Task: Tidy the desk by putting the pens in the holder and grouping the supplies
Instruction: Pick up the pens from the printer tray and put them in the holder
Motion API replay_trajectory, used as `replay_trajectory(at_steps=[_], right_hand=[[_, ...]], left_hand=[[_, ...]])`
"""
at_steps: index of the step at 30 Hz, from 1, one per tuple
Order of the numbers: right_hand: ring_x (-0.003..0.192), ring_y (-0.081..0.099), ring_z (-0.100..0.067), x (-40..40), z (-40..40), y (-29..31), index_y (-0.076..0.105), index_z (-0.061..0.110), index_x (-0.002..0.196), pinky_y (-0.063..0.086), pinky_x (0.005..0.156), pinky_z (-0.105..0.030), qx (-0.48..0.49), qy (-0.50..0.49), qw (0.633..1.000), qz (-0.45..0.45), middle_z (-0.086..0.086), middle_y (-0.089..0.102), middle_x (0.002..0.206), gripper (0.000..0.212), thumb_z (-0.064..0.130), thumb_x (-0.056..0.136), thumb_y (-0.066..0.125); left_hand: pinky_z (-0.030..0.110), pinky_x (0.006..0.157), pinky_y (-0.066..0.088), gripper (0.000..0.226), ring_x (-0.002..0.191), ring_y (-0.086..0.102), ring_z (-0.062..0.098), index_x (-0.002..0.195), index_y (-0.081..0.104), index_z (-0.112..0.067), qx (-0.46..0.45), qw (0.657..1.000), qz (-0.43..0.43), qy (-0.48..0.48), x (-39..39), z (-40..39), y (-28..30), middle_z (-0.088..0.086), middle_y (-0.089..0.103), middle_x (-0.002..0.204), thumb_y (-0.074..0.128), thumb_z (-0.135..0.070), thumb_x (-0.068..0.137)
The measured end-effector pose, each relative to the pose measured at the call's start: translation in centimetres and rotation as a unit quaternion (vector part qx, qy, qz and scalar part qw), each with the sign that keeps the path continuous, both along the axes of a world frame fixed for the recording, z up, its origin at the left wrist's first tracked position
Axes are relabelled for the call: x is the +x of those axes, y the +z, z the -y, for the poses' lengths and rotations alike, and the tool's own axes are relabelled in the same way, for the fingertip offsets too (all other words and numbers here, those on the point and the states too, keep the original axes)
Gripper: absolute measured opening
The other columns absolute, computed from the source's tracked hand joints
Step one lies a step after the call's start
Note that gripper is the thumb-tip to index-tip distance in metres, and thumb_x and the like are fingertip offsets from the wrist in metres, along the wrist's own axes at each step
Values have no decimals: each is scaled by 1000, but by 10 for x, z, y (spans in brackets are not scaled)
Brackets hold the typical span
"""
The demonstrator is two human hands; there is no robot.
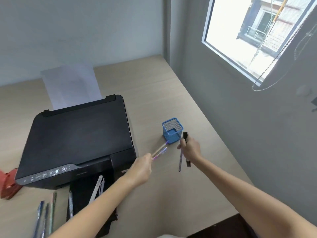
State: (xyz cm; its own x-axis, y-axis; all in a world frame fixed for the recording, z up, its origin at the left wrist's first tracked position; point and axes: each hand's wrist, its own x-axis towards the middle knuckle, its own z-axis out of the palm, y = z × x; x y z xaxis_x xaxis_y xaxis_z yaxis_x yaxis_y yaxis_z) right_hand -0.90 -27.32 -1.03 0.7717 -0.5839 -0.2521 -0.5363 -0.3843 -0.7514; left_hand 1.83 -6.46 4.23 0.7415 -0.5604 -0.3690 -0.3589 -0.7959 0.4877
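A blue mesh pen holder stands empty on the beige desk, right of the printer. My left hand is shut on two light pens whose tips point at the holder's near corner. My right hand grips two dark pens held nearly upright, just right of the holder. Several more pens lie at the desk's near left edge, and white pens rest on the printer's black output tray.
A black printer with white paper in its rear feed fills the desk's left half. A red object sits at the far left. The wall and window border the desk on the right.
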Motion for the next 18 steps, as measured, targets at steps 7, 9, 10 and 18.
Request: replay_trajectory(at_steps=[7,9,10,18], right_hand=[[76,61,-19,54,58,74,49,18,85,45,75,-34,51,-137,961,233,1,74,75,14,30,92,48],[71,61,-14,66,63,72,49,22,79,48,76,-35,77,-152,951,257,0,73,75,15,30,91,50],[72,62,-14,72,64,66,49,25,76,50,78,-36,92,-155,950,254,-1,73,76,16,29,91,51],[82,62,-34,86,56,-6,59,2,81,47,77,-39,89,-76,986,118,-15,67,78,24,25,87,60]], left_hand=[[39,73,43,29,96,60,43,103,59,-2,-42,994,82,54,68,84,22,26,66,101,34,-18,102],[37,72,42,30,99,60,42,106,61,-1,-18,995,77,56,80,106,17,25,66,106,35,-15,101],[36,72,43,30,100,60,41,108,63,0,-2,996,67,59,85,115,12,25,66,108,37,-14,99],[35,79,51,22,106,63,37,108,62,-1,87,990,19,109,95,147,-12,22,66,115,52,-1,89]])
